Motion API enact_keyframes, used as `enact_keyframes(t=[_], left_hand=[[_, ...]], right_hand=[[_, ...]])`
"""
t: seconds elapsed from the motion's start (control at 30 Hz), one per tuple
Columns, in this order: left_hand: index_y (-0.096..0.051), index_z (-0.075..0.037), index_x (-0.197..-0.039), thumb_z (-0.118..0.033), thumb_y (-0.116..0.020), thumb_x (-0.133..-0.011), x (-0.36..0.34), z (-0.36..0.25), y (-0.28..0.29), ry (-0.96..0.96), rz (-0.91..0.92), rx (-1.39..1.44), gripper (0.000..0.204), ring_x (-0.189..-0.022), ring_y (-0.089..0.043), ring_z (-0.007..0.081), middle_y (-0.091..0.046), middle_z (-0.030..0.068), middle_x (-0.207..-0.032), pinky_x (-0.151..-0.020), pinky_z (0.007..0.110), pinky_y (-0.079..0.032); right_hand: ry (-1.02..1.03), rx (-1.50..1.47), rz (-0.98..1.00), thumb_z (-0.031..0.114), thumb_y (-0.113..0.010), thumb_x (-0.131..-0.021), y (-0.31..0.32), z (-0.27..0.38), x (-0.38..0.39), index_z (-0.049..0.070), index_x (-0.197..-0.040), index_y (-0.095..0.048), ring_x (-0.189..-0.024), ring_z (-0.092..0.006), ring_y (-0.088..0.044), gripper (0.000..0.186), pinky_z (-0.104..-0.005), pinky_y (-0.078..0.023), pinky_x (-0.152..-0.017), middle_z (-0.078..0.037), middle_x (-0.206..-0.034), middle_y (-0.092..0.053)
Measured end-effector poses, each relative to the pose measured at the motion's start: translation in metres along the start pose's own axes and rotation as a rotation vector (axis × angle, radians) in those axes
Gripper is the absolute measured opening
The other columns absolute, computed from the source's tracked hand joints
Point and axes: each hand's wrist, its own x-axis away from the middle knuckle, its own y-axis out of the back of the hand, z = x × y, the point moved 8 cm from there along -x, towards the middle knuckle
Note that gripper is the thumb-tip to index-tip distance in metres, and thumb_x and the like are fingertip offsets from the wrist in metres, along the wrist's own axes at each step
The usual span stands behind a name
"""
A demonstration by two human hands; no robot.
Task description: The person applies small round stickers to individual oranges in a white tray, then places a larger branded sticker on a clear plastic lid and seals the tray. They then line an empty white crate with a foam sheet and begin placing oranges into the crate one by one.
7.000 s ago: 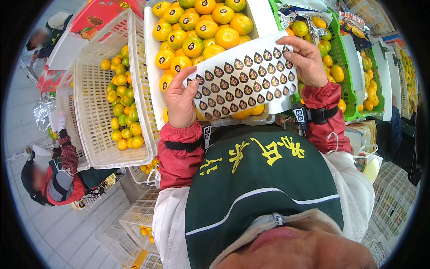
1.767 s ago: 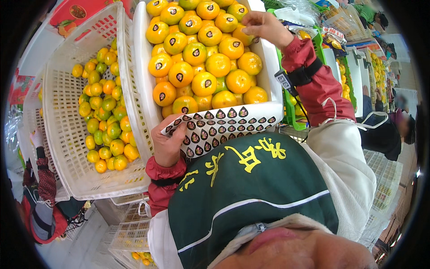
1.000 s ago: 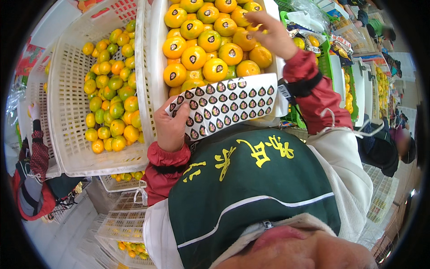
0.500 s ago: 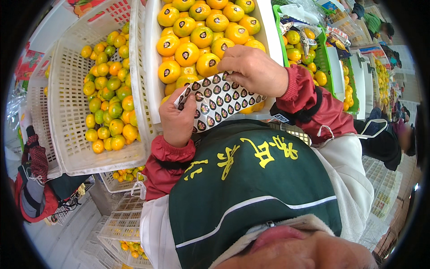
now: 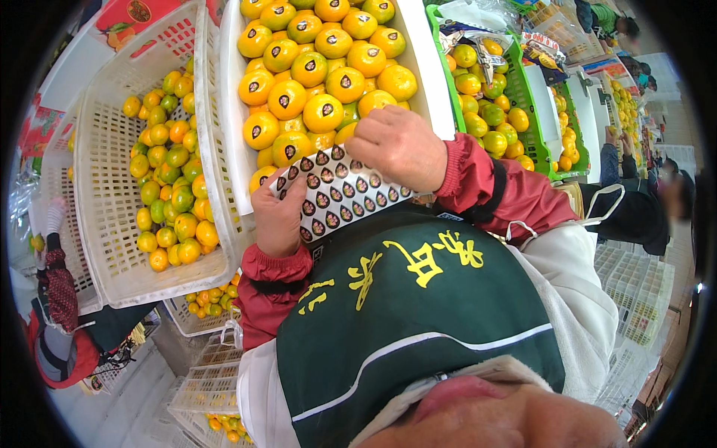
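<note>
A white sheet of dark, drop-shaped stickers [image 5: 340, 196] is held tilted over the near end of a box of mandarins. My left hand [image 5: 278, 218] is closed on the sheet's left end, thumb on top. At the sheet's upper edge, the fingers of my right hand [image 5: 399, 148] are pressed together; whether a loose sticker is between them is hidden. Beyond the hands, orange-yellow mandarins [image 5: 323, 112] fill the white box [image 5: 427, 60] in layers. Most top ones carry a dark oval sticker, while a mandarin [image 5: 397, 83] near my right hand shows none.
Left of the box stands a white slatted crate [image 5: 104, 187] of loose green-orange mandarins [image 5: 179, 157]. A green crate [image 5: 534, 131] with more fruit is on the right. Stacked crates [image 5: 205, 388] stand lower left. Another person's patterned sleeve [image 5: 61, 291] shows at far left.
The view has shifted slightly, so the box and crates sit further left. My right hand and the sticker sheet have come a little nearer to me. Both hands keep their grip.
</note>
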Motion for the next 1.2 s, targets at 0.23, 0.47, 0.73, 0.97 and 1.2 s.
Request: enact_keyframes(t=[0.23,0.47,0.73,0.97,1.2], left_hand=[[-0.066,0.004,-0.100,0.001,-0.062,-0.086,0.013,-0.005,0.013,0.010,-0.002,-0.047,0.015,-0.074,-0.061,0.0081,-0.069,0.0044,-0.086,-0.066,0.022,-0.050],[-0.068,0.004,-0.102,0.000,-0.063,-0.086,0.026,-0.018,0.022,-0.078,0.082,-0.259,0.017,-0.071,-0.057,0.0053,-0.067,0.0006,-0.082,-0.064,0.020,-0.046],[-0.067,0.004,-0.104,0.001,-0.062,-0.086,0.021,-0.010,0.026,-0.050,0.096,-0.244,0.019,-0.075,-0.062,0.0088,-0.070,0.0046,-0.088,-0.069,0.022,-0.048],[-0.068,0.003,-0.104,0.000,-0.063,-0.086,0.019,-0.012,0.027,-0.065,0.109,-0.276,0.018,-0.071,-0.057,0.0055,-0.067,0.0007,-0.083,-0.064,0.020,-0.045],[-0.068,0.004,-0.102,0.000,-0.063,-0.086,0.017,-0.015,0.021,-0.099,0.124,-0.310,0.017,-0.071,-0.055,0.0043,-0.065,-0.0007,-0.082,-0.062,0.019,-0.043]], right_hand=[[-0.319,-0.625,-0.025,0.002,-0.068,-0.077,0.011,-0.052,0.027,0.004,-0.090,-0.067,-0.078,-0.0251,-0.064,0.013,-0.0333,-0.051,-0.071,-0.008,-0.083,-0.065],[-0.940,-0.453,0.237,0.014,-0.071,-0.079,-0.047,-0.199,0.080,0.002,-0.091,-0.067,-0.071,-0.0140,-0.064,0.018,-0.0290,-0.051,-0.067,-0.007,-0.077,-0.067],[-0.694,0.276,0.292,0.028,-0.071,-0.077,-0.050,-0.190,0.064,0.007,-0.088,-0.064,-0.070,-0.0314,-0.064,0.024,-0.0401,-0.050,-0.062,-0.012,-0.075,-0.066],[-0.720,-0.386,0.274,0.023,-0.071,-0.076,-0.049,-0.164,0.054,0.005,-0.091,-0.064,-0.074,-0.0317,-0.065,0.025,-0.0399,-0.051,-0.066,-0.013,-0.076,-0.066],[-0.571,-0.193,0.241,0.008,-0.061,-0.076,-0.074,-0.126,0.046,0.004,-0.090,-0.058,-0.078,-0.0357,-0.064,0.016,-0.0416,-0.050,-0.064,-0.016,-0.085,-0.066]])
